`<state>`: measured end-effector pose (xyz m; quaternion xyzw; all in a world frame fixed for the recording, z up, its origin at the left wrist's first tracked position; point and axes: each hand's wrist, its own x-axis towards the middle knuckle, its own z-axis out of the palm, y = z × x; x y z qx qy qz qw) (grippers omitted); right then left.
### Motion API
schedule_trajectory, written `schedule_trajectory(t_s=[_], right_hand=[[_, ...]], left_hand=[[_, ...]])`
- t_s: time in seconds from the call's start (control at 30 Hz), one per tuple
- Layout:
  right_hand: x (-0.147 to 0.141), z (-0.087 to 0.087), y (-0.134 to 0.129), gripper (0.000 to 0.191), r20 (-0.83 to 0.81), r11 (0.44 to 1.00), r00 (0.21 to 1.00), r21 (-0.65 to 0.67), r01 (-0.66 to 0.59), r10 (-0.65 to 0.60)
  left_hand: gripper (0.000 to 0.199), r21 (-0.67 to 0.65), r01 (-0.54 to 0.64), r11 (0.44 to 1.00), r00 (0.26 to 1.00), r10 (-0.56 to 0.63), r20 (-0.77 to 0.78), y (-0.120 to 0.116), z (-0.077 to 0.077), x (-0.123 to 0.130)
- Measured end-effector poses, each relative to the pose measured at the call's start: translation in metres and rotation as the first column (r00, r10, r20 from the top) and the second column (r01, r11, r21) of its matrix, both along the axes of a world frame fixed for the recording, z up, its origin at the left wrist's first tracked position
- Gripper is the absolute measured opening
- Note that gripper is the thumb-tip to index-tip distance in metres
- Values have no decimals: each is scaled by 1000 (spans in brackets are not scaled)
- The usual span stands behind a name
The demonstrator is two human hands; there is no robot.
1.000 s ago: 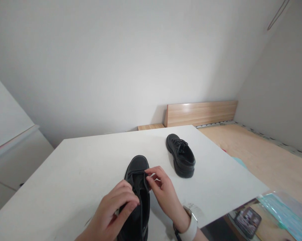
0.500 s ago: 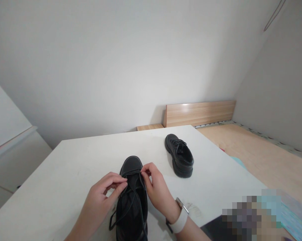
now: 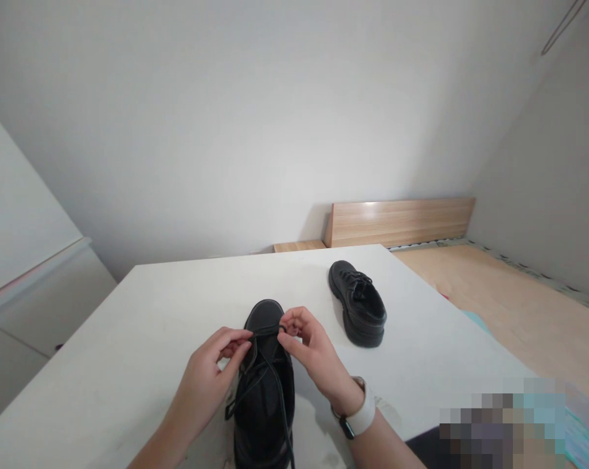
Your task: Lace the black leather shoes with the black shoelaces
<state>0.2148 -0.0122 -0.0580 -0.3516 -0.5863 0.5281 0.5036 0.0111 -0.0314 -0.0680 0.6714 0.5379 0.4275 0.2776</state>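
A black leather lace-up shoe (image 3: 262, 423) rests on the white table in front of me, toe pointing away. Its black shoelace (image 3: 277, 381) is loose, and long ends trail back over the opening. My left hand (image 3: 216, 368) is closed at the left eyelet edge, thumb and forefinger pinching the lace there. On the other side my right hand (image 3: 318, 355), wearing a watch with a pale strap, pinches the lace near the right eyelets. A stretch of lace crosses the shoe between both sets of fingertips. The fingertips partly hide the eyelets.
A second black shoe (image 3: 358, 305), laced, stands farther back on the right of the white table (image 3: 191, 293). Beyond the table's right edge lies a beige bed surface (image 3: 451, 280) with a wooden headboard (image 3: 402, 223). A pixelated patch covers the lower right.
My right hand has turned, its fingers curling more around the lace and lifting slightly. The lace across the shoe now shows more clearly. The whole view has shifted a little.
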Motion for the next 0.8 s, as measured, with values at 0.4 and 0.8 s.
schedule_trajectory(t_s=[0.4, 0.8], right_hand=[[2, -12, 7, 20, -93, 998, 993, 12, 69, -68], [10, -13, 4, 31, 451, 916, 823, 355, 189, -345]], left_hand=[[19, 41, -48, 998, 998, 49, -25, -1, 6, 8], [22, -132, 78, 988, 933, -26, 360, 1, 10, -10]])
